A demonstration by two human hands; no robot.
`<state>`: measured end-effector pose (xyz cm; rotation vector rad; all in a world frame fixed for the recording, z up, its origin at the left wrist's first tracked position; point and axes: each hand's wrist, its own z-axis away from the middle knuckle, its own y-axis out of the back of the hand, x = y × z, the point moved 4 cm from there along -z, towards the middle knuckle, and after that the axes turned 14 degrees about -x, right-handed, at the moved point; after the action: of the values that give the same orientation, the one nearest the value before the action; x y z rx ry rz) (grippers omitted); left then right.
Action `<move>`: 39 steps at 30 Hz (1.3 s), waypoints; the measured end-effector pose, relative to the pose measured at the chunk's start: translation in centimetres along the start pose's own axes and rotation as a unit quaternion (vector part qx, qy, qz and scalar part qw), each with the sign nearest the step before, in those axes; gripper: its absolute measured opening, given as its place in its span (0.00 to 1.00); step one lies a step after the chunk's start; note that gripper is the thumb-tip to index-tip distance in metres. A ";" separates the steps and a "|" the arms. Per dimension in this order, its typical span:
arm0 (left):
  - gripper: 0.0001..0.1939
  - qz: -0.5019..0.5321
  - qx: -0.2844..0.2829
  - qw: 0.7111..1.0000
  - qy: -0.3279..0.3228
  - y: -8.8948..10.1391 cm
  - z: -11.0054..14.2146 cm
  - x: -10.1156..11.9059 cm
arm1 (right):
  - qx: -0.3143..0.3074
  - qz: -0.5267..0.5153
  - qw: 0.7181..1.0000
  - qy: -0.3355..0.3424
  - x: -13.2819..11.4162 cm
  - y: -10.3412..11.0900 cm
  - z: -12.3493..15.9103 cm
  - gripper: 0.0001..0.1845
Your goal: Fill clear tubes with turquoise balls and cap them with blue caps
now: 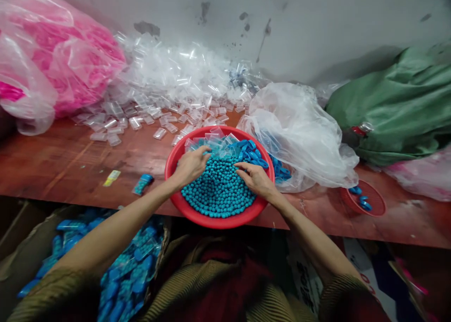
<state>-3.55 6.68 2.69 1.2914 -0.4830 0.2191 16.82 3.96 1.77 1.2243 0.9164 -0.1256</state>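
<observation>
A red bowl at the table's front edge holds a heap of small blue balls, with blue caps and clear little containers along its far side. My left hand rests in the bowl's left part, fingers curled onto the balls beside the clear containers. My right hand lies on the right part of the heap, its fingers bent and pinched together at the balls. What either hand holds is hidden.
A pile of clear containers covers the back of the brown table. A pink-filled bag sits far left, a clear bag and green sack right. A small red basket holds blue caps. A filled blue container lies left of the bowl; a box of them is below.
</observation>
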 end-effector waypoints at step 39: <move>0.08 0.394 -0.313 0.864 0.023 -8.0 -2.6 4.1 | -0.253 0.225 0.940 -0.030 2.0 1.3 0.6 0.20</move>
<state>3.93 6.59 -2.84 0.3917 -0.9387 0.7110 19.15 4.70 1.44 0.9098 0.5445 0.4163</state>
